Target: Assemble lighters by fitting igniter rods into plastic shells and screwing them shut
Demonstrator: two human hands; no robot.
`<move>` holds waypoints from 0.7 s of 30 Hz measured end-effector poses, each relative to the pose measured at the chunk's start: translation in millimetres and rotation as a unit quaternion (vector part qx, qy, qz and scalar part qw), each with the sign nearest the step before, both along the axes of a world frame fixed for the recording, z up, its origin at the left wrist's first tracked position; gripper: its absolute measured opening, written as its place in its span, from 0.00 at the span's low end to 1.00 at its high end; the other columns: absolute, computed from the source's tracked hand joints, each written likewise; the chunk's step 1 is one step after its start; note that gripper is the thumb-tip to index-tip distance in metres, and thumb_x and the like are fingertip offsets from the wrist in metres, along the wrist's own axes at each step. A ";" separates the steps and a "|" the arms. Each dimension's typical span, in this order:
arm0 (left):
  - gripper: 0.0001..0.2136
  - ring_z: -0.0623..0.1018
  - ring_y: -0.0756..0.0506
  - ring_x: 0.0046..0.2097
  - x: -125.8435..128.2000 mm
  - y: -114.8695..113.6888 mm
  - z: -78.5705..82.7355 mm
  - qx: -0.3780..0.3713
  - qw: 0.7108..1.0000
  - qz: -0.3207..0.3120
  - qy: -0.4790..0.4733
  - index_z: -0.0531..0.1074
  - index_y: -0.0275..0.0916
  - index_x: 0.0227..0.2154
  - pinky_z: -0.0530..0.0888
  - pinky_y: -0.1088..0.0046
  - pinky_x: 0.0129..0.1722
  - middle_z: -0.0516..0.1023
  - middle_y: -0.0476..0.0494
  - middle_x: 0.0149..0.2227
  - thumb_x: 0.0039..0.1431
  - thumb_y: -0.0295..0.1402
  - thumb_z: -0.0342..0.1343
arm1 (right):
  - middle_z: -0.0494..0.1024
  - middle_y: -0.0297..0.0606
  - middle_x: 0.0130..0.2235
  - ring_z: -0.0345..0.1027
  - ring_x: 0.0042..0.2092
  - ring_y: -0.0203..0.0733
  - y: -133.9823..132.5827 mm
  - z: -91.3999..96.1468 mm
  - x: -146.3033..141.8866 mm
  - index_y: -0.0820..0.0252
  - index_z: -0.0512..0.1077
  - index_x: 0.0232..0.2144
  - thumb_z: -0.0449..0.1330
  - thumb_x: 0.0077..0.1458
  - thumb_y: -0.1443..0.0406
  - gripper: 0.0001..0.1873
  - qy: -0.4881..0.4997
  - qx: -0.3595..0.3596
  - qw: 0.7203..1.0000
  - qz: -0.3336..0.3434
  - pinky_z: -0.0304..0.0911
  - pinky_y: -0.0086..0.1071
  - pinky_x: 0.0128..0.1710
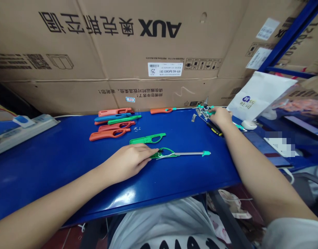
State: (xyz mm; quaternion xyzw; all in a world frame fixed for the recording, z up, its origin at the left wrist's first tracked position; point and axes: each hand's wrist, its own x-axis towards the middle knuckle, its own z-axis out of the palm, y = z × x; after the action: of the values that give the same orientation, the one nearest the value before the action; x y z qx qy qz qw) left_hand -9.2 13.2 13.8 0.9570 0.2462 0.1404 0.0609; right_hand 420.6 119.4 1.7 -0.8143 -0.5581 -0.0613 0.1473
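Note:
My left hand (133, 159) lies over the handle end of a green long-nosed lighter (168, 153), fingers closed on it. The lighter's shell is open, with a white wire showing and a metal tube reaching right to a teal tip. Just behind it rests a loose green shell half (148, 139). Over at the back right, my right hand (221, 117) reaches into a small pile of clear and teal parts (204, 111); its fingertips are bent into the pile, and what they hold is hidden. A black-and-yellow screwdriver (214, 129) lies below that hand.
Several orange, blue and green lighter shells (111, 133) lie at the back left. An orange lighter (161, 110) lies along the cardboard wall (122, 52). A power strip (24, 133) is at far left; a white paper bag (260, 95) stands right.

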 end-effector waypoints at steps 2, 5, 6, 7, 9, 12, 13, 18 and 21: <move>0.18 0.82 0.42 0.51 0.0 0.3 0.2 0.001 1.000 -0.001 0.006 0.73 0.40 0.59 0.79 0.65 0.52 0.82 0.41 0.51 0.68 0.26 0.51 | 0.82 0.51 0.45 0.71 0.52 0.59 -0.7 2.9 -4.0 0.60 0.82 0.43 0.58 0.52 0.69 0.17 0.006 -0.002 1.000 -0.013 0.57 0.52 0.54; 0.19 0.81 0.42 0.51 -0.2 0.8 0.0 0.000 1.000 -0.003 0.009 0.73 0.40 0.59 0.78 0.65 0.52 0.82 0.40 0.52 0.68 0.26 0.51 | 0.82 0.50 0.45 0.72 0.53 0.58 -3.0 7.7 -10.1 0.59 0.82 0.41 0.61 0.53 0.68 0.13 0.021 -0.005 1.000 -0.018 0.57 0.50 0.54; 0.19 0.81 0.42 0.52 -0.2 1.0 -0.3 -0.001 1.000 -0.004 0.010 0.73 0.40 0.59 0.78 0.65 0.52 0.82 0.40 0.52 0.68 0.26 0.51 | 0.83 0.50 0.45 0.72 0.53 0.59 -4.0 9.5 -12.3 0.59 0.81 0.41 0.62 0.53 0.67 0.13 0.030 -0.004 0.999 -0.017 0.57 0.50 0.54; 0.19 0.81 0.42 0.52 -0.3 1.3 -0.7 -0.003 1.000 -0.003 0.009 0.72 0.39 0.59 0.78 0.64 0.52 0.81 0.40 0.52 0.68 0.26 0.51 | 0.83 0.50 0.45 0.72 0.53 0.59 -5.0 11.4 -14.7 0.59 0.81 0.41 0.62 0.54 0.66 0.12 0.041 -0.003 0.999 -0.016 0.58 0.49 0.54; 0.19 0.81 0.42 0.52 -0.6 1.7 -1.6 -0.010 1.000 -0.003 0.007 0.72 0.39 0.60 0.78 0.64 0.53 0.81 0.40 0.52 0.68 0.26 0.51 | 0.82 0.51 0.46 0.73 0.52 0.59 -7.1 15.7 -21.1 0.61 0.81 0.41 0.62 0.56 0.64 0.12 0.066 0.002 0.998 -0.006 0.62 0.47 0.51; 0.19 0.81 0.42 0.52 -0.7 2.0 -2.4 -0.021 1.000 0.000 0.004 0.72 0.40 0.60 0.78 0.64 0.53 0.81 0.41 0.52 0.68 0.26 0.52 | 0.83 0.51 0.44 0.76 0.48 0.55 -11.9 22.4 -36.5 0.64 0.80 0.42 0.60 0.59 0.64 0.13 0.110 0.012 0.993 0.038 0.66 0.42 0.47; 0.19 0.81 0.42 0.52 -0.6 2.0 -2.4 -0.023 1.000 0.002 0.004 0.72 0.40 0.59 0.78 0.64 0.53 0.81 0.41 0.52 0.67 0.26 0.52 | 0.83 0.49 0.43 0.76 0.46 0.52 -14.1 24.4 -43.5 0.64 0.80 0.42 0.60 0.60 0.64 0.13 0.127 0.013 0.990 0.063 0.67 0.40 0.46; 0.18 0.81 0.41 0.50 0.0 2.1 -1.5 -0.027 1.000 0.005 -0.005 0.73 0.40 0.58 0.78 0.64 0.51 0.82 0.41 0.50 0.67 0.26 0.52 | 0.83 0.39 0.36 0.76 0.37 0.39 -31.2 25.6 -87.1 0.60 0.78 0.48 0.58 0.62 0.62 0.15 0.272 -0.010 0.929 0.252 0.70 0.32 0.41; 0.19 0.81 0.41 0.51 0.4 3.1 -1.3 -0.022 1.000 -0.003 -0.018 0.72 0.40 0.59 0.78 0.63 0.51 0.81 0.41 0.51 0.67 0.27 0.53 | 0.81 0.38 0.32 0.75 0.34 0.40 -43.5 18.1 -111.7 0.61 0.77 0.39 0.60 0.58 0.63 0.09 0.336 -0.059 0.870 0.358 0.70 0.33 0.38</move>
State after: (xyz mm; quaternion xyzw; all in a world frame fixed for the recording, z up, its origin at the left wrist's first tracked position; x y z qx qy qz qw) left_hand -8.8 16.3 12.4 0.9535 0.2455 0.1517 0.0867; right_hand 308.9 75.9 19.8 -0.5378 -0.7306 0.3055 0.2894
